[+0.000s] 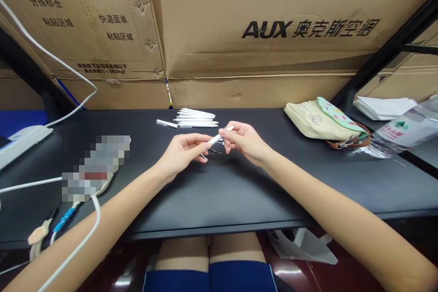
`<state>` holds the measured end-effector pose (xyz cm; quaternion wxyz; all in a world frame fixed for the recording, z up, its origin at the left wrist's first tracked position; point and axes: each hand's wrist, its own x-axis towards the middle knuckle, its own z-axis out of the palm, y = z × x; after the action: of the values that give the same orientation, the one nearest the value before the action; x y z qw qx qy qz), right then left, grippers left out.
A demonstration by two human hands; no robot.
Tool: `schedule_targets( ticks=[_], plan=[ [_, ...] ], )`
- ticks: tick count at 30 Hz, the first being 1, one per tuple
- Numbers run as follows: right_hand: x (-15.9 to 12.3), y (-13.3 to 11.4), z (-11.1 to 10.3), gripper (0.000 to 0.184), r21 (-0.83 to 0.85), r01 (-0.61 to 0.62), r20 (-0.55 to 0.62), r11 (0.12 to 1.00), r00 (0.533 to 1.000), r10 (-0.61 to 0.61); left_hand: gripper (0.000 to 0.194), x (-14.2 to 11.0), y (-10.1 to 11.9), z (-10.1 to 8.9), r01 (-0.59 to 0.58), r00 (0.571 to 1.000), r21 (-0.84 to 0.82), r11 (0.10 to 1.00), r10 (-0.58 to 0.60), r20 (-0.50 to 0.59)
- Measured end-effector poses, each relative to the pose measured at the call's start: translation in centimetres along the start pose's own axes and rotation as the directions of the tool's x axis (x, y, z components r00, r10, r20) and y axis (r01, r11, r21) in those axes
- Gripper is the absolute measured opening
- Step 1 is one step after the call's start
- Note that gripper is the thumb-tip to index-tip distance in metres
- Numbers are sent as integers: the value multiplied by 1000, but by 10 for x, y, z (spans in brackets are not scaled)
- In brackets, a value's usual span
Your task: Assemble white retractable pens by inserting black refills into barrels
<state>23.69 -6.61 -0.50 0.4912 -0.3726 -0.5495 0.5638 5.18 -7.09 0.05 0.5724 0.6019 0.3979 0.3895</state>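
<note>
Between my two hands, over the middle of the black table, is a white pen (215, 139). My left hand (188, 151) pinches its lower left part, and my right hand (243, 140) has thumb and fingers closed on its upper right end. Under my fingers lie a few small pen parts, among them a thin dark-tipped piece (215, 151); my hands partly hide them. Just beyond, several white pens (197, 118) lie in a loose pile, with one short white pen piece (166, 123) apart at their left.
At the left are a blurred-out phone (99, 166), white cables and a power strip (25, 143). A cream pouch (310, 118), a plastic water bottle (400, 130) and white papers (383, 107) sit at the right. Large cardboard boxes (260, 59) stand behind the table (219, 205).
</note>
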Motion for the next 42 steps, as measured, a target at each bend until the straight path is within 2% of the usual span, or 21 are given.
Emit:
schedule_targets(
  ticks=[8,12,17,25,30,33,42],
  plan=[
    [-1,-1,5,37,53,9,-89,999,996,-4,33,-1,4,4,-38,995,12,999,39,-88],
    [-1,-2,3,33,80,61,-168,995,985,-47,33,2,2,1,6,983,-137,991,-31,-182],
    [1,-4,-3,28,77,112,-235,991,968,-91,28,7,2,-8,-22,945,-348,937,-94,-312],
    [-2,-4,-1,24,67,148,-178,987,975,-134,22,9,1,-9,-126,883,-433,893,-98,-460],
    [-5,0,7,27,-30,172,-89,985,981,-174,28,10,2,-10,-246,800,-412,877,-56,-597],
    [-8,2,12,30,-63,147,-52,987,987,-150,34,10,1,-10,-275,758,-398,875,-58,-650],
    [-10,3,11,31,-87,136,-6,987,991,-137,25,10,2,-11,-258,752,-359,897,-46,-657]
  ],
)
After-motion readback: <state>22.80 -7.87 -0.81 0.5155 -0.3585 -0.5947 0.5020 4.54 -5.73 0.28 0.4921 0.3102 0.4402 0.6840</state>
